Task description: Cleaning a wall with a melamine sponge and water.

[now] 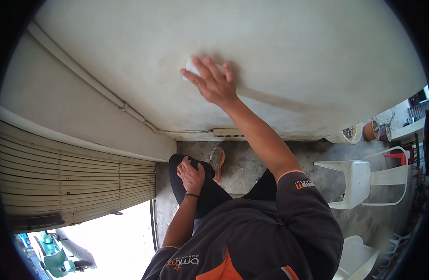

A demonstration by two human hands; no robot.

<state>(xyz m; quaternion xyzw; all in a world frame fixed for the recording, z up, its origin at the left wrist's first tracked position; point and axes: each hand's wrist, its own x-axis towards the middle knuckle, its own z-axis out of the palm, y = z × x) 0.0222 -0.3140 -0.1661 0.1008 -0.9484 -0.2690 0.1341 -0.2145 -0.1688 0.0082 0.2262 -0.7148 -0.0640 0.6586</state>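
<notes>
My right hand (213, 81) presses a white pad (192, 66) against the pale wall (294, 56) at the upper middle, fingers spread over it; the pad is mostly covered and its kind is hard to tell. A faint grey smudge and the arm's shadow show on the wall around it. My left hand (190, 176) rests on my left knee in dark trousers, fingers loosely extended and holding nothing I can see.
A conduit (77, 71) runs down the wall to a power strip (227, 132). Left are a slatted shutter (74, 182) and a green scooter (53, 256) outside. Right are white chairs (352, 182), a red stool (398, 157) and pots (371, 131).
</notes>
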